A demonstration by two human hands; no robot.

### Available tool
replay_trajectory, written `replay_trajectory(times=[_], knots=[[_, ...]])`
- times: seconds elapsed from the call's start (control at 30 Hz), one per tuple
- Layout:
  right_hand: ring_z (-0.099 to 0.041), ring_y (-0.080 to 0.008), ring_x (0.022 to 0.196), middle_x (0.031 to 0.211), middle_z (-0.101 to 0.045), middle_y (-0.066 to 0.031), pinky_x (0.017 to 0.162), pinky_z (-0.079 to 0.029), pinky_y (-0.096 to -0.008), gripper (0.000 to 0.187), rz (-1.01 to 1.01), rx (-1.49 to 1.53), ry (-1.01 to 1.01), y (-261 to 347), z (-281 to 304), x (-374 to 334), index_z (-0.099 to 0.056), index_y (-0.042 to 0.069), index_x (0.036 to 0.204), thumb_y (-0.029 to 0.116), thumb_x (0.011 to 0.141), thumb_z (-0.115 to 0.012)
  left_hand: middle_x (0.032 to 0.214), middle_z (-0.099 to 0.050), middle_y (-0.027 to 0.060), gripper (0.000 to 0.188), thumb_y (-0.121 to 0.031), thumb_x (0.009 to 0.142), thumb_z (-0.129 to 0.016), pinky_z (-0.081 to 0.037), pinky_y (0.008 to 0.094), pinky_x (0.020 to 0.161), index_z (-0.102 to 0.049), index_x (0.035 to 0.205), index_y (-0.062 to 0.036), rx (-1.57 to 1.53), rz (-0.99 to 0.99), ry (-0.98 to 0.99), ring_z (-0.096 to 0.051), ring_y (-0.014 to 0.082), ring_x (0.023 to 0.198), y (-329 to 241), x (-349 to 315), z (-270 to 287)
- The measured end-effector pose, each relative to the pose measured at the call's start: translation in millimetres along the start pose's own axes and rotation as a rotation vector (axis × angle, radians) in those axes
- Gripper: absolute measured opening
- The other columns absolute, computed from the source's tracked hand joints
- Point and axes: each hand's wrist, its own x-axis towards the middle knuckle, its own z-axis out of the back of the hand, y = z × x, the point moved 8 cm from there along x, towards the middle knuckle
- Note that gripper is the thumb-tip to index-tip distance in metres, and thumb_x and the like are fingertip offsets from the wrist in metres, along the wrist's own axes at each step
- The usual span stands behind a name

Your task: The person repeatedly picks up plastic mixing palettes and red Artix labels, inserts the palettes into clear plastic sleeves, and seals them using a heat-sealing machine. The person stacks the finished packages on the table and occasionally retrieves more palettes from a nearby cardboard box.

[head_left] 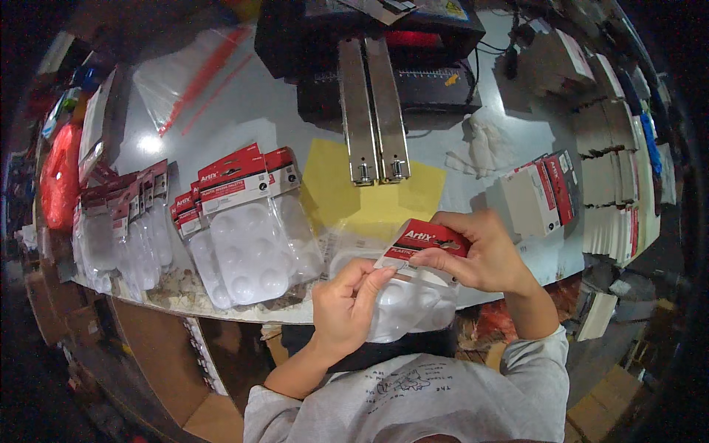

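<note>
A folded red and white header card (417,235) sits over the top of a clear bag with a white plastic paint palette (410,308) in it, close to my body at the table's front edge. My left hand (343,304) pinches the card's lower left corner between thumb and fingers. My right hand (480,255) grips its right side, the thumb lying across the front and the fingers behind. Just beyond the card, a yellow sheet (325,184) lies under the two metal arms (375,111) of a black machine (295,40).
Bagged palettes with header cards (247,255) overlap left of my hands, with more bagged pieces (122,240) farther left. A stack of header cards (528,203) lies to the right, before tall card piles (609,155). Crumpled white material (484,148) and a clear plastic bag (173,81) lie farther back.
</note>
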Motion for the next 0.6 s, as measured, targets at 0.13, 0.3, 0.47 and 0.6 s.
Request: replay_trajectory(times=[0.13, 0.3, 0.47, 0.6], knots=[[-0.046, -0.01, 0.049, 0.059, -0.057, -0.0059, 0.048, -0.04, -0.0257, 0.028, 0.073, -0.128, 0.04, 1.6, 0.4, 3.2, -0.063, 0.0, 0.085, 0.022, 0.071, -0.075, 0.058, -0.057, 0.0039, 0.012, -0.012, 0.085, -0.061, -0.038, 0.0214, 0.048, -0.063, 0.085, -0.0003, 0.072, -0.045, 0.004, -0.047, 0.0053, 0.051, -4.2, 2.8, 0.1], [-0.058, -0.0225, 0.054, 0.063, -0.06, -0.0126, 0.055, -0.046, -0.03, 0.036, -0.012, -0.053, -0.118, -19.0, 12.2, -0.9, -0.064, 0.001, 0.082, 0.035, 0.073, -0.071, 0.06, -0.054, 0.0015, 0.016, -0.013, 0.086, -0.06, -0.037, 0.0222, 0.051, -0.061, 0.082, 0.0025, 0.001, -0.041, -0.182, -0.044, 0.0053, 0.056, 4.1, 2.5, 16.9], [-0.059, -0.0084, 0.058, 0.072, -0.066, -0.0068, 0.052, -0.048, -0.0227, 0.025, -0.377, 0.441, 0.044, -60.2, -13.3, -15.2, -0.068, -0.001, 0.088, 0.022, 0.077, -0.069, 0.064, -0.053, -0.0002, 0.022, -0.017, 0.088, -0.058, -0.034, 0.021, 0.054, -0.061, 0.081, 0.0035, -0.114, 0.033, -0.311, -0.042, 0.0064, 0.061, 21.0, 6.5, 29.9], [-0.057, -0.0103, 0.055, 0.067, -0.062, -0.0077, 0.05, -0.046, -0.0222, 0.017, -0.361, 0.603, -0.03, -62.2, -20.3, -22.3, -0.065, -0.004, 0.082, 0.012, 0.079, -0.066, 0.065, -0.053, 0.0009, 0.023, -0.017, 0.089, -0.055, -0.035, 0.021, 0.056, -0.059, 0.079, 0.003, -0.058, 0.079, -0.317, -0.042, 0.0066, 0.063, 25.7, 2.9, 31.7]])
